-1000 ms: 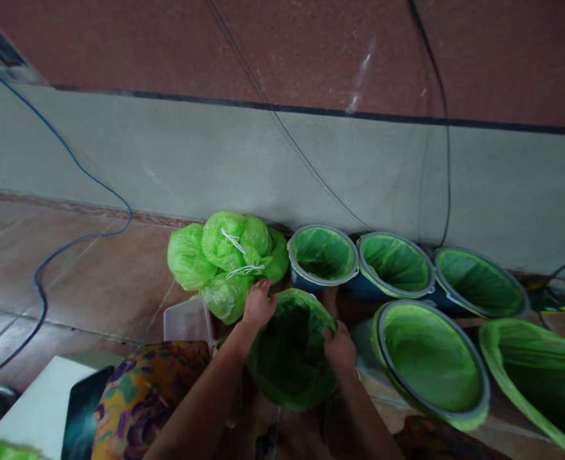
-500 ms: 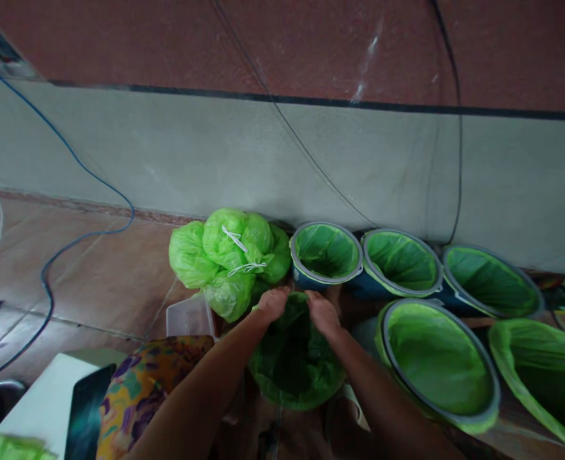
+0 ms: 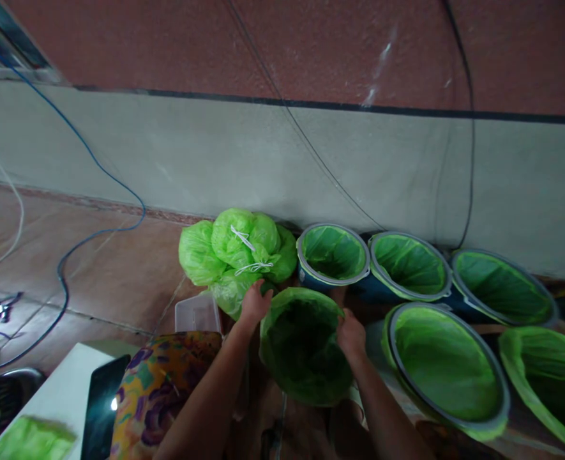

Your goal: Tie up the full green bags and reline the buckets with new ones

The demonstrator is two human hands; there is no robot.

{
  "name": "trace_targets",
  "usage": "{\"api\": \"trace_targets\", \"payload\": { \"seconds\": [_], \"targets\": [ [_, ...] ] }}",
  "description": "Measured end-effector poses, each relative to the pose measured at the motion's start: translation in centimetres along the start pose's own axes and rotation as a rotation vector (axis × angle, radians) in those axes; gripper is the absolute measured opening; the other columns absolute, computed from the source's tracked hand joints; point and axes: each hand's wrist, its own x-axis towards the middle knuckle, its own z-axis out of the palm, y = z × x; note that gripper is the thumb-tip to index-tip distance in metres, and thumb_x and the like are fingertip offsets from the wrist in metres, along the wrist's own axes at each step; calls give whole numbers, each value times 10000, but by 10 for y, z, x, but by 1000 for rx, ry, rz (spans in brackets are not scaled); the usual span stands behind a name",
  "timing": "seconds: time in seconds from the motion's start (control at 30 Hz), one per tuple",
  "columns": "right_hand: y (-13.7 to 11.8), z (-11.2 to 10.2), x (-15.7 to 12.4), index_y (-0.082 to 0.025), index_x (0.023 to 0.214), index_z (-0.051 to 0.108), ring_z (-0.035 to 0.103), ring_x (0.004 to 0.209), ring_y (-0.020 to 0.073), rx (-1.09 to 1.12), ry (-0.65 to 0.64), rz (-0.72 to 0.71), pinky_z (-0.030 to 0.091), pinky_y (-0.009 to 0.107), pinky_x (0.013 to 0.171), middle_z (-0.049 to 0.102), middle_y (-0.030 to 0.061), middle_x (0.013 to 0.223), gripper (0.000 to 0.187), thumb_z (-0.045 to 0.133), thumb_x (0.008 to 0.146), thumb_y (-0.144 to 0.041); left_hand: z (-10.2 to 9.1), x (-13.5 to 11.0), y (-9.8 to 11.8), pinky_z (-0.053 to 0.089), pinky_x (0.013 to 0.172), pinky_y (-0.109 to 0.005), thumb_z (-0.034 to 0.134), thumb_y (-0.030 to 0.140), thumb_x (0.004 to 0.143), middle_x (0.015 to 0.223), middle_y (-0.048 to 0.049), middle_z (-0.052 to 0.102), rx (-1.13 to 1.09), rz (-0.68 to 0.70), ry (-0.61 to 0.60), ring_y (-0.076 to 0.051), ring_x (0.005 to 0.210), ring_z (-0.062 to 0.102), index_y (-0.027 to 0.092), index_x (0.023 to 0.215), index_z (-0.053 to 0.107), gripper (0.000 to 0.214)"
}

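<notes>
Between my knees stands a bin lined with a green bin liner (image 3: 306, 390), its mouth facing up and its inside dark. My right hand (image 3: 350, 333) is closed on the liner's edge at the right side of the rim. My left hand (image 3: 256, 303) is just off the left side of the rim, thumb and fingers apart, with nothing visible in it. Behind it lie several tied green bags (image 3: 234, 246) with white drawstrings, against the wall.
Lined bins (image 3: 332, 280) stand along the wall, with another lined bin (image 3: 397, 370) and an open green liner (image 3: 516, 370) to the right. A clear plastic box (image 3: 198, 314) is left of me. A tablet (image 3: 101, 409) rests on a white surface (image 3: 57, 390). A blue cable (image 3: 71, 249) crosses the floor.
My hands have moved apart from the far rim: the left to the left, the right to the right side. The liner's mouth looks wider and rounder. The view has shifted slightly.
</notes>
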Motion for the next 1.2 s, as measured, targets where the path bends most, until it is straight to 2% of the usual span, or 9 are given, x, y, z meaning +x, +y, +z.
{"api": "trace_targets", "payload": {
  "seconds": [0.1,0.17,0.3,0.43,0.53,0.73,0.93,1.07,1.2],
  "targets": [
    [10,-2,-19,-113,1044,574,632,874,233,-30,0,67,411,298,714,654,146,926,274,407,891,-268,1,-2,-1,449,921,-308,461,284,871,1189,-107,624,-37,-22,-18,-194,1073,590,142,1184,567,360],
    [7,-9,-23,-85,1127,553,594,979,282,-42,100,45,416,342,784,629,188,1022,347,474,855,-285,4,-1,6,449,909,-290,438,276,886,1154,-81,648,-31,27,-41,-176,1041,602,169,1128,613,317],
    [-22,-28,-2,-125,1212,537,515,1104,245,84,290,-221,378,344,924,599,148,1151,367,421,872,-197,13,2,21,453,890,-269,423,274,894,1074,-35,686,-23,111,-101,-155,982,619,207,1035,667,289],
    [-54,-30,26,-173,1177,582,510,1096,186,158,166,-596,363,305,967,606,78,1177,342,408,883,-168,25,-6,23,448,896,-247,458,277,878,1090,-30,682,-25,179,-157,-148,988,618,205,1060,659,280],
    [-62,-19,37,-182,1188,582,523,1082,168,122,34,-739,367,284,953,621,66,1155,357,401,883,-140,33,-17,18,449,895,-255,486,279,864,1100,-31,674,7,221,-199,-162,998,617,221,1115,620,291],
    [-53,-7,48,-217,1169,584,563,1018,163,37,-68,-688,372,251,900,637,52,1111,317,414,902,-194,40,-28,16,470,815,-296,431,193,866,977,-84,683,284,117,-253,-207,928,645,186,1091,550,255],
    [-48,-7,53,-228,1087,602,583,970,176,-41,-94,-601,384,264,852,646,51,1063,248,433,907,-256,42,-27,23,467,810,-299,511,189,807,1015,-126,665,338,3,-270,-228,956,634,139,1182,482,379],
    [-49,-9,45,-179,1182,553,558,1046,195,-29,-61,-585,378,289,903,615,97,1133,319,471,875,-208,35,-28,16,422,934,-333,653,351,710,1259,-163,543,246,44,-171,-266,1158,525,126,1373,296,786],
    [-40,-18,31,-139,1283,474,494,1154,207,91,122,-562,363,321,975,566,119,1228,438,487,852,-213,20,-31,7,387,996,-360,550,445,788,1298,-199,502,123,46,-2,-269,1217,476,56,1353,331,720]
  ]
}}
